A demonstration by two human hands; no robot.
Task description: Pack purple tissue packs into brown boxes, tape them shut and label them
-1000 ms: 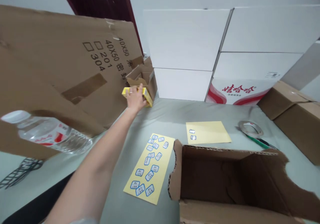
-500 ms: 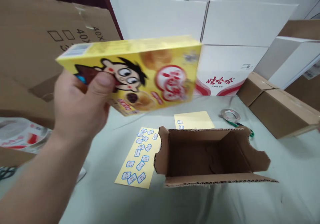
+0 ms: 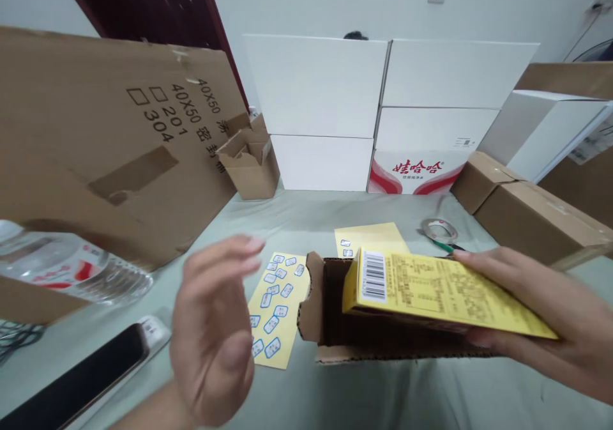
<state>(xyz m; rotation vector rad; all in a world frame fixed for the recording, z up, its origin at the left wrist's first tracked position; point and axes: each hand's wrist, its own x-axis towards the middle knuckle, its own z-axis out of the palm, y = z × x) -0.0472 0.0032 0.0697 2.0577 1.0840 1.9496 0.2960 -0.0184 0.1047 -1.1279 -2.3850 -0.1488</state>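
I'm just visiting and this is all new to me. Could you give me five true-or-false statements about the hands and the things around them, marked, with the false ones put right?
1. The right hand holds the yellow carton. True.
2. The left hand grips a roll of tape. False: it is open, with nothing visible in it.
3. The yellow carton hides part of the open cardboard box from view. True.
4. The carton's barcode is out of sight. False: the barcode faces the camera.
5. Only one yellow sheet bears labels. False: the nearer sheet and the farther sheet both do.
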